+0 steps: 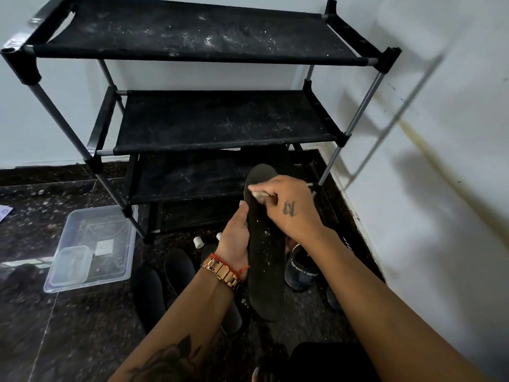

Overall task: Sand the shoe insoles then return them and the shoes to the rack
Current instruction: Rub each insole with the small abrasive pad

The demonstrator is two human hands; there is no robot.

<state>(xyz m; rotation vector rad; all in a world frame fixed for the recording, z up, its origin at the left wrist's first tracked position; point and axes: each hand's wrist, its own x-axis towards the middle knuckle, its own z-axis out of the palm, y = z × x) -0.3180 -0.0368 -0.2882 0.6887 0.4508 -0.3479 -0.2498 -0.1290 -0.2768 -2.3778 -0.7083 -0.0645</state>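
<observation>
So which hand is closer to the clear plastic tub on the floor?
Left. The left hand holds the insole on the side toward the tub; the right hand is farther right, across the insole.

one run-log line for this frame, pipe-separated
step: sanding | left hand: holds black insole | right hand: pinches sanding piece on its toe end | rack: shelves bare | shoe, spare insoles: on floor

Both bare forearms reach forward from the frame's bottom edge. The left hand (236, 238), gold-coloured metal watch at its wrist, grips a long black insole (265, 252) from its left edge. The tattooed right hand (286, 205) pinches what appears to be a small pale scrap of sandpaper (259, 194) against the insole's upper end.
</observation>
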